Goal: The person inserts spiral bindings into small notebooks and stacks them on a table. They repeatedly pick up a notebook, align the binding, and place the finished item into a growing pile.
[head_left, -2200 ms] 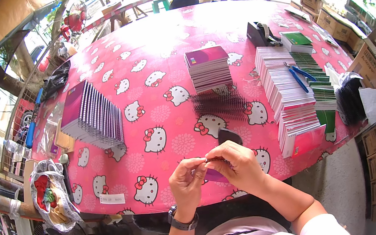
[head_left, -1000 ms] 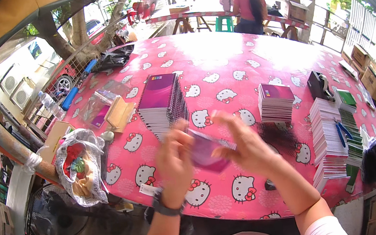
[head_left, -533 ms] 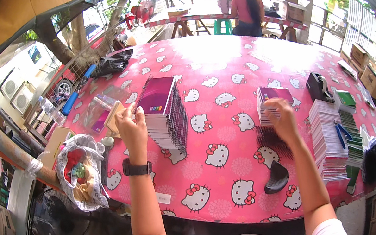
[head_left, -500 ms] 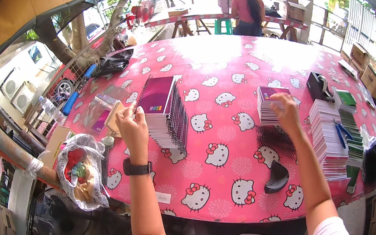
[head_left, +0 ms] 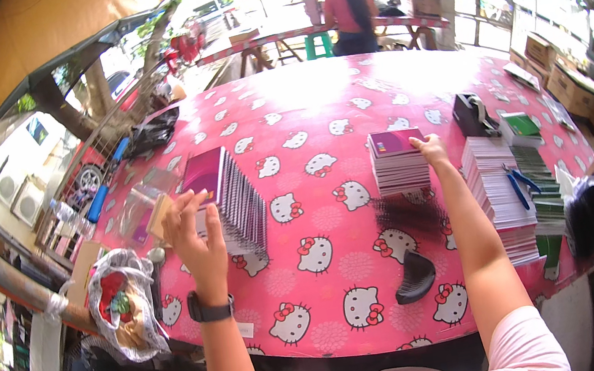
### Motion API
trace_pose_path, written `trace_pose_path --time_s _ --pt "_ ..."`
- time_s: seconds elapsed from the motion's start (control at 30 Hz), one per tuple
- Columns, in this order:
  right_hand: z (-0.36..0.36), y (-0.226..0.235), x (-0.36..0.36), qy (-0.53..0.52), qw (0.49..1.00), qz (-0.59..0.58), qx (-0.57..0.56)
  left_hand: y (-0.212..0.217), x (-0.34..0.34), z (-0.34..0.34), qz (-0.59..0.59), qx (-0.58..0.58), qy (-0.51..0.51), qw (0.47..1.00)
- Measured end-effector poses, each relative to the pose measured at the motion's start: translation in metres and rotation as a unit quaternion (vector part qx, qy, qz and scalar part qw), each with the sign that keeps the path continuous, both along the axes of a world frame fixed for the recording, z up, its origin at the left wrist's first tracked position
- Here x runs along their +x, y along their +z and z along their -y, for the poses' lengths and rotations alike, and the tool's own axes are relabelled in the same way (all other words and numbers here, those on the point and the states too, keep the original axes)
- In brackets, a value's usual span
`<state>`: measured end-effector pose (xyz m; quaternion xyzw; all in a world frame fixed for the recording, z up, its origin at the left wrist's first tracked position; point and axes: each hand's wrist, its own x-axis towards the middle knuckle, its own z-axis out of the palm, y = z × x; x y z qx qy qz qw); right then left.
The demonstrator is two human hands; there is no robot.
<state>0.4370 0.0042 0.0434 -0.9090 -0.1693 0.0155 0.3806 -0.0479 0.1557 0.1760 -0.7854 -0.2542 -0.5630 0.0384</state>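
My left hand (head_left: 197, 235), with a dark watch on its wrist, has its fingers apart beside a tall stack of purple spiral-bound notebooks (head_left: 224, 188). Whether its fingertips touch the stack I cannot tell. At the right edge of a shorter stack of purple-covered notebooks (head_left: 399, 162), my right hand (head_left: 430, 150) pinches the corner of the top one. Black spiral binding coils (head_left: 411, 216) lie just in front of that stack. Nearer to me rests a black curved object (head_left: 415, 275).
Stacked white pages (head_left: 491, 172) at right carry blue-handled pliers (head_left: 519, 183), with green notebooks (head_left: 543, 187) alongside. A plastic bag (head_left: 127, 307) sits at the left edge of the pink table (head_left: 320, 289). Cardboard boxes (head_left: 566, 87) line the right side. People (head_left: 349, 12) are at a far table.
My right hand has come down onto the shorter stack's top corner. My left hand has moved lower, off the tall stack's top edge, and its fingers have spread. The view has shifted.
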Motion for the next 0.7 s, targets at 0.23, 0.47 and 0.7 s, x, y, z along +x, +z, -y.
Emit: trace_pose_path --time_s 0.23,0.47,0.7 --pt "-0.012 -0.022 0.012 0.052 0.986 -0.125 0.095 -0.044 0.117 0.049 -0.040 -0.313 -0.316 0.895" --pt "-0.001 -0.017 -0.011 0.079 0.976 -0.156 0.131 -0.129 0.287 -0.005 -0.133 -0.703 -0.273 0.643" --pt "0.026 0.006 -0.022 0.089 0.935 -0.259 0.224 -0.135 0.345 -0.008 -0.027 -0.831 -0.199 0.519"
